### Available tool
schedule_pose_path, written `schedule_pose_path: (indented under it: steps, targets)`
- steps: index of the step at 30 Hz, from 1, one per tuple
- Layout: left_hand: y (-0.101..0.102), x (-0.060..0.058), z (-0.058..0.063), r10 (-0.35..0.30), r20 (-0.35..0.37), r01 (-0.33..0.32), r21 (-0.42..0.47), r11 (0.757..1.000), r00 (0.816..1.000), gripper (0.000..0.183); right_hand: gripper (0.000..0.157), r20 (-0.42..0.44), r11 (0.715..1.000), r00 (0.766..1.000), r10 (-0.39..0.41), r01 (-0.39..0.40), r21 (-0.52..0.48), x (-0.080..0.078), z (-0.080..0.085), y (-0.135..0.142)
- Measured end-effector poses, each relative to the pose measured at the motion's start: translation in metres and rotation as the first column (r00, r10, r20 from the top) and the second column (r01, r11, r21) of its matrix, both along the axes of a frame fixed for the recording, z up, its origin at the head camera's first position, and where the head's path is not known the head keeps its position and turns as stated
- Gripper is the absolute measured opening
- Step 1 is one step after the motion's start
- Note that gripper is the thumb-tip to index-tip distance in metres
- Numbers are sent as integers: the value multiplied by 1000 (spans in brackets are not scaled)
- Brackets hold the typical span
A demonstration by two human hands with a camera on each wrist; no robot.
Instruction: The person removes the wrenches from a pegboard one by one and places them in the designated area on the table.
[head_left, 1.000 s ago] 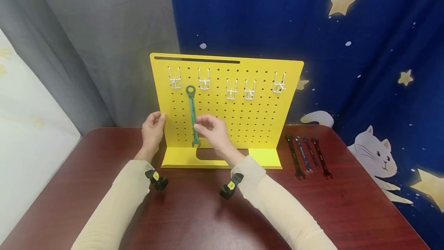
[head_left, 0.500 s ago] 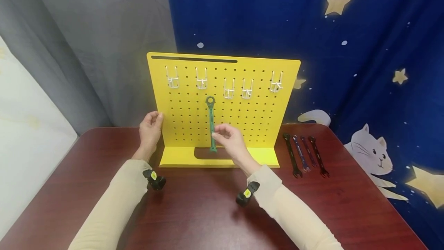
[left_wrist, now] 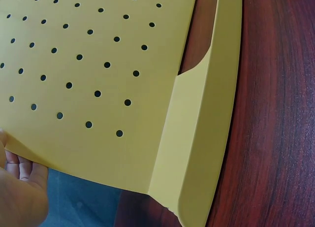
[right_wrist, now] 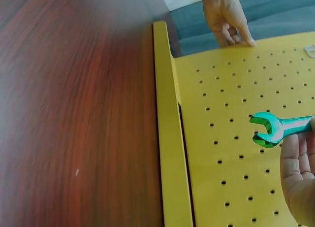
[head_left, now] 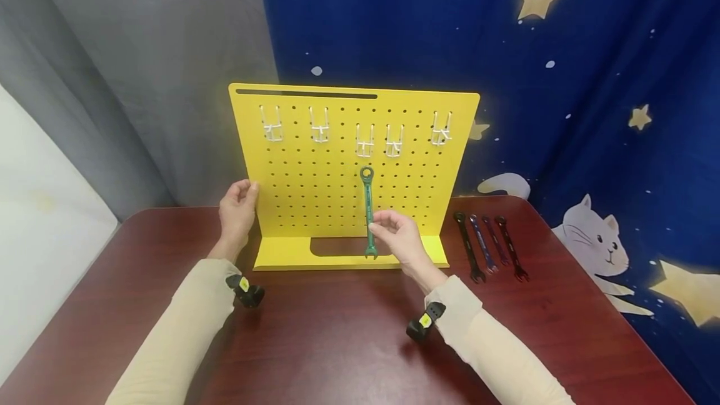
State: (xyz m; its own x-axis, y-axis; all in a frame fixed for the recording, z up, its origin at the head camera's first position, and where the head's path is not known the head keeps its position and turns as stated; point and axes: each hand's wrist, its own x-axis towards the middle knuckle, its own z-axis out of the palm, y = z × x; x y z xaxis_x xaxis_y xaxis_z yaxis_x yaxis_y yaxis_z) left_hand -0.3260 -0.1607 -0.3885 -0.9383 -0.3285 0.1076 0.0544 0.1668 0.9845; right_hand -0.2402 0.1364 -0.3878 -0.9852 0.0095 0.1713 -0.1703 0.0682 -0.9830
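A yellow pegboard [head_left: 309, 186] stands upright on the table, with several white wire hooks [head_left: 319, 132] along its upper part. My left hand [head_left: 238, 210] holds the board's left edge; in the left wrist view the hand [left_wrist: 22, 195] has its fingers behind the edge. In front of the board, my right hand [head_left: 402, 239] pinches a green combination wrench [head_left: 368, 205] near its lower end. The wrench is nearly vertical, ring end up, below the middle hooks. In the right wrist view the wrench's open end [right_wrist: 273, 130] sticks out past the fingers, which are partly cut off by the frame.
To the right of the board lie several more wrenches side by side: a black one [head_left: 469, 245], a blue one [head_left: 482, 242], a purple one [head_left: 495, 239] and a dark one [head_left: 512, 249]. A dark red wooden table [head_left: 332, 330] carries everything. Curtains [head_left: 365, 24] hang behind.
My right hand has carried the green wrench rightward and lower, from near the left hooks to below the middle ones. The left hand stays at the board's edge. The head view has shifted slightly.
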Motion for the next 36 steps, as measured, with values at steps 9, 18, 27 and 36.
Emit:
schedule_pose_path:
  steps: [9,18,27,36]
  targets:
    - [-3,-3,-3,-4,1,4,-2,1000,1000,45,19,50,999,998,-30,31,-17,5,-8,28]
    - [-3,-3,-3,1,-5,-1,-1,1000,1000,44,22,64,994,992,-105,107,-37,8,-12,54]
    - [-2,-2,-2,-2,14,2,1,1000,1000,45,21,71,986,984,-164,167,-30,11,-17,82]
    - [0,-3,-2,3,-5,-3,13,1000,1000,39,12,65,972,970,-232,235,-30,18,-18,111]
